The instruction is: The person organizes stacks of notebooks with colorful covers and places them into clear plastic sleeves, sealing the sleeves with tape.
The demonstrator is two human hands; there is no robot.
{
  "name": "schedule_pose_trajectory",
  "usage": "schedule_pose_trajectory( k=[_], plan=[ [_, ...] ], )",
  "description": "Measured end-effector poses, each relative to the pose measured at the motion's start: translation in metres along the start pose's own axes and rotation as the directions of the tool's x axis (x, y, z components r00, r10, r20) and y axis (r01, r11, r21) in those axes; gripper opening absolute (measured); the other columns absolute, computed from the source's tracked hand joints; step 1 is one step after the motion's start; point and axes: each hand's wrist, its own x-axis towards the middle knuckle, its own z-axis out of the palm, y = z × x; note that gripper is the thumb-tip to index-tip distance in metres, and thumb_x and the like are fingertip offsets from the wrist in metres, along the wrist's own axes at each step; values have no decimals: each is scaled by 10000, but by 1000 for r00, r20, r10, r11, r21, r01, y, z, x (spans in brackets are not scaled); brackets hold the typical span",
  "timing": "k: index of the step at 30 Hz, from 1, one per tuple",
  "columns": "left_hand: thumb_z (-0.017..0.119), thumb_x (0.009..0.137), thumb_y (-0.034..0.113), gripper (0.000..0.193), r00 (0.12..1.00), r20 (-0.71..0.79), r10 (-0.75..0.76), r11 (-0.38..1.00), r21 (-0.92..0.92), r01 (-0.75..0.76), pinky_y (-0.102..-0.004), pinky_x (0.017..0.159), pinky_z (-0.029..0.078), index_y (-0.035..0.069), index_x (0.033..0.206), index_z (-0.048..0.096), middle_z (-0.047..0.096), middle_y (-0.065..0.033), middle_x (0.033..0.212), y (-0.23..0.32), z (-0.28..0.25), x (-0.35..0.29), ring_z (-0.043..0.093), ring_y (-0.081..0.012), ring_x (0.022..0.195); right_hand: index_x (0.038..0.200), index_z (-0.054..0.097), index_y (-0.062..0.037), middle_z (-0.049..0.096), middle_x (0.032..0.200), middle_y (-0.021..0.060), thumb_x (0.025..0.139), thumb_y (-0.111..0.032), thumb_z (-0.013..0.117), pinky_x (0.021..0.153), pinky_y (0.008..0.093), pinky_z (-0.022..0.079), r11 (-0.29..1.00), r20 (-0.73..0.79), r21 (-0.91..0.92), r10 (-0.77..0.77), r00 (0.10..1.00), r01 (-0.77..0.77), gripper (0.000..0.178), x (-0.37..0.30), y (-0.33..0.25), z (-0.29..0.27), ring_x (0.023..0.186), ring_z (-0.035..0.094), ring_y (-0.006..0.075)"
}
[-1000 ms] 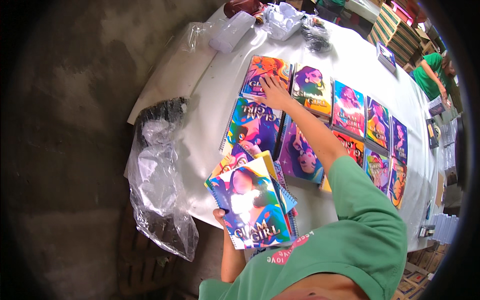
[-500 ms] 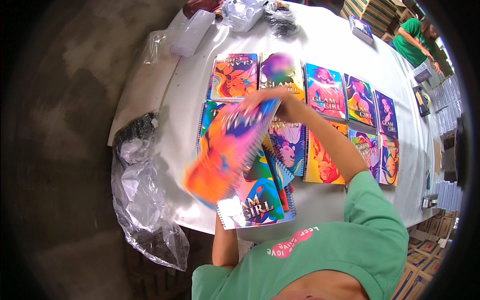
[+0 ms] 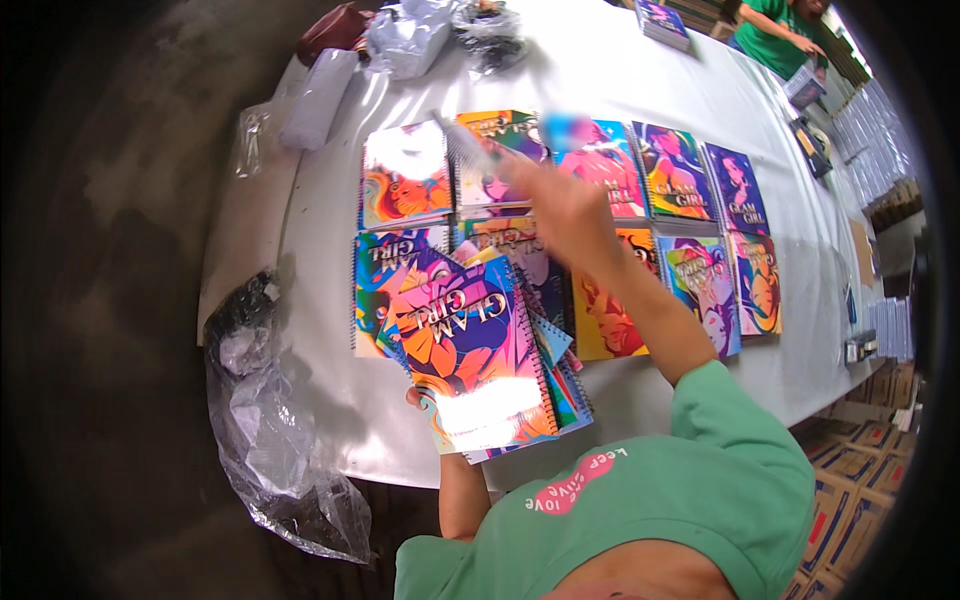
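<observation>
My left hand (image 3: 414,399) grips a loose stack of spiral notebooks from below, its thumb at the left edge and most of its fingers hidden. On top lies a notebook with a purple and orange cover (image 3: 470,345); others fan out unevenly beneath it. My right hand (image 3: 565,205), blurred by motion, is closed over the far row, above a notebook with an orange, green and purple cover (image 3: 500,150). A grey smeared strip by its fingertips looks like a notebook tilted almost edge-on. Left of it lies an orange-haired cover (image 3: 405,190) under glare.
Two rows of notebook stacks, including a pink-blue one (image 3: 600,165) and a yellow-orange one (image 3: 615,310), cover the white table (image 3: 330,400). Clear plastic (image 3: 270,420) hangs at the left edge. Bags (image 3: 410,40) lie far left. A co-worker (image 3: 775,40) handles notebooks far right.
The orange and purple notebook my right hand carried now lies on the left-hand stack. My right hand has moved up to the far row, where a different cover shows. The view has shifted.
</observation>
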Motion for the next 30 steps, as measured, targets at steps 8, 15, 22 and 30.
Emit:
schedule_pose_trajectory(
  k=[8,15,22,30],
  plan=[
    [505,770,349,646,997,61,-45,999,7,45,-429,996,389,-28,1287,419,519,-195,1206,-20,20,31,489,-298,1137,1042,618,-22,637,1068,124,816,-199,596,859,380,502,936,204,21,-348,915,352,288,-77,-10,-12,972,626,256],
    [490,782,366,649,995,75,-58,998,41,55,-427,1002,379,-25,1294,414,510,-193,1218,-28,38,43,476,-295,1150,1150,570,-27,640,1054,136,832,-229,607,836,381,499,913,298,-337,-127,946,229,378,-104,182,12,990,611,306],
    [474,793,384,653,996,49,-72,995,69,69,-425,1009,369,-22,1300,408,502,-191,1230,-46,45,34,464,-292,1162,944,577,-25,609,856,18,878,4,572,731,213,459,700,-495,712,544,677,-42,72,-63,129,-79,810,574,76],
    [456,806,404,658,992,52,-117,990,82,113,-424,1017,357,-19,1307,402,492,-189,1244,-102,73,39,450,-288,1177,1009,560,-15,628,970,82,858,58,559,833,253,461,622,-481,770,418,771,142,168,-62,87,-140,931,591,124]
  ],
)
